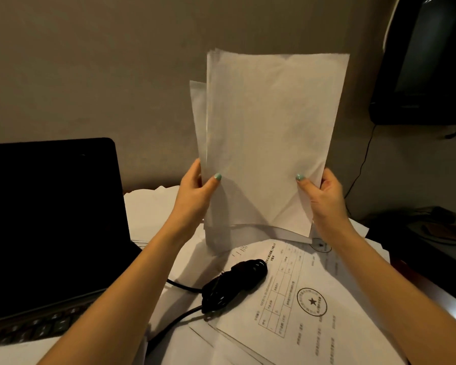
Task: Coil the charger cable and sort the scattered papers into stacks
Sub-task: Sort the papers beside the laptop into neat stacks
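I hold a sheaf of white papers (269,133) upright above the desk, blank backs facing me, the sheets slightly uneven at the top and left. My left hand (195,191) grips its lower left edge, thumb on the front. My right hand (324,196) grips the lower right edge the same way. Below it, the black charger cable (234,283) lies bundled in a coil on loose printed papers (300,312), with two cable ends running off toward the lower left.
An open dark laptop (50,219) stands at the left, its keyboard near my left forearm. More loose sheets (153,212) lie behind the held sheaf. A dark monitor (427,61) hangs at the upper right, and dark clutter (432,227) sits beyond the desk's right edge.
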Motion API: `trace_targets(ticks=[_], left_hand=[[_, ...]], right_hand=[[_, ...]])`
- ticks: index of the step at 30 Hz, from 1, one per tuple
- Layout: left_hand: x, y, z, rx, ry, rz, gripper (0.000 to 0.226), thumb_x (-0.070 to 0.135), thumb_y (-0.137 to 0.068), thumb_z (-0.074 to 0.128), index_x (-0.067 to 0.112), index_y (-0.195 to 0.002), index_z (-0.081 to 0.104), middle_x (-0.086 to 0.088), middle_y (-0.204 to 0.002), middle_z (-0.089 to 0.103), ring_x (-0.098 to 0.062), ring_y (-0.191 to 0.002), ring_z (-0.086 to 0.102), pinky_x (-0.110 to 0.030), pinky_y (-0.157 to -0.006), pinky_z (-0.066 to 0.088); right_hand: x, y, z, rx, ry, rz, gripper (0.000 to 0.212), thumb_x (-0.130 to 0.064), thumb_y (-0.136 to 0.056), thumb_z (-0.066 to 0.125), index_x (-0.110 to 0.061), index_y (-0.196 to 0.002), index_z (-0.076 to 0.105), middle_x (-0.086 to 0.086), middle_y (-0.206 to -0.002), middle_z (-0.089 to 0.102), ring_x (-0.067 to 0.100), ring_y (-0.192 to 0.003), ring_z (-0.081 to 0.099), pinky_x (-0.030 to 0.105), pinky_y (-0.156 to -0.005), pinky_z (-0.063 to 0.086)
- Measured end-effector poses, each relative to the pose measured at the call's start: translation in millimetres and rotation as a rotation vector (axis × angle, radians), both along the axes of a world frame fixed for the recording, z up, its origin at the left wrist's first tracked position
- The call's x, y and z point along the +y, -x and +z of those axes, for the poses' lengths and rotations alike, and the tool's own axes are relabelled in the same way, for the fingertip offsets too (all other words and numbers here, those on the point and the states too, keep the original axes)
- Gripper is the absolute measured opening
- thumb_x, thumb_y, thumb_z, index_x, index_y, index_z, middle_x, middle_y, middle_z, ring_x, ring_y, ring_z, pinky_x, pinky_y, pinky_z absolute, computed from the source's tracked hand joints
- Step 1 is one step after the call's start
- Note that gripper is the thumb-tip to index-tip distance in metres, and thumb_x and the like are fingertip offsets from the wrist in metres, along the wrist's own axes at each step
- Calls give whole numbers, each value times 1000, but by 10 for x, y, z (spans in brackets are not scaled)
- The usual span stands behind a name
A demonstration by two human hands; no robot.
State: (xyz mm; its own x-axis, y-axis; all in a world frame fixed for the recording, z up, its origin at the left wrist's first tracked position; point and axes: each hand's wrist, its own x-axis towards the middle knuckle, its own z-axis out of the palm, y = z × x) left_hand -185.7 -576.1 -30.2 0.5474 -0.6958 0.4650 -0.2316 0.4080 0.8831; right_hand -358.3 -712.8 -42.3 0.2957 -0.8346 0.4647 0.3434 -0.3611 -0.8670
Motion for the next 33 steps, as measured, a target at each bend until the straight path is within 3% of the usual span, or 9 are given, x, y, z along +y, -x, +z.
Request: trace_targets(ticks=[8, 12, 15, 18, 21, 24, 27, 30, 33], left_hand=[[-31, 15, 24, -40, 57, -19, 28, 5, -92, 62, 23, -112, 55, 1, -110, 67, -13, -99, 65, -31, -88, 54], [-23, -5, -81, 49, 4, -6, 28, 9, -86, 68, 18, -112, 63, 2, -101, 72, -10, -88, 68, -24, -76, 56], [-11, -42, -171, 96, -43, 13, 14, 12, -85, 70, 16, -98, 69, 3, -89, 73, -10, -80, 68, -26, -74, 57], [-24, -7, -312, 125, -103, 32, 5, 16, -87, 69, 21, -89, 68, 8, -83, 72, -9, -78, 66, -28, -78, 54], [-44, 3, -370, 154, -118, 47, 4, 19, -89, 67, 23, -89, 65, 8, -86, 70, -6, -78, 63, -22, -74, 52], [-67, -61, -401, 204, -108, 84, 9, 23, -90, 66, 19, -98, 65, 4, -94, 69, -12, -87, 63, -24, -77, 52], [-90, -124, -434, 256, -76, 136, 8, 23, -90, 65, 21, -98, 63, 5, -92, 69, -12, -86, 63, -24, -76, 51], [-116, -117, -439, 331, -46, 141, 7, 22, -92, 64, 23, -98, 62, 7, -91, 68, -9, -83, 63, -21, -70, 50], [-153, -67, -359, 436, -20, 121, 30, 23, -91, 64, 12, -119, 60, -3, -107, 68, -23, -99, 63, -33, -82, 50]], right_hand=[[-13, 26, -6, 48, 50, -14, 20, -9, -93, 59, -28, -97, 55, -7, -102, 65, 13, -98, 63, 32, -89, 52], [46, -20, -96, 50, 67, -55, 9, -16, -95, 58, -20, -88, 56, -4, -87, 64, 12, -80, 62, 32, -76, 53], [103, -58, -123, 17, 66, -114, 23, -29, -95, 58, -11, -84, 48, 7, -78, 46, 17, -71, 43, 34, -66, 42], [149, -98, -217, 46, 13, -122, 37, -32, -94, 59, 4, -99, 52, 15, -91, 58, 15, -83, 55, 32, -79, 50], [178, -103, -325, 90, -72, -81, 28, -37, -93, 60, -10, -101, 59, 10, -102, 67, 24, -97, 65, 40, -86, 56], [143, -116, -358, 142, -220, 86, 8, -29, -94, 60, -23, -100, 60, 0, -100, 67, 20, -93, 65, 34, -71, 60], [73, -120, -399, 226, -325, 251, 29, -19, -92, 63, -9, -118, 57, 11, -110, 66, 27, -100, 65, 33, -68, 59], [20, -129, -430, 226, -373, 264, 39, -13, -89, 64, -1, -124, 53, 16, -114, 66, 31, -101, 67, 38, -75, 60], [2, -161, -416, 23, -478, 272, 31, -8, -89, 63, -2, -119, 56, 17, -115, 67, 31, -105, 66, 46, -88, 56]])
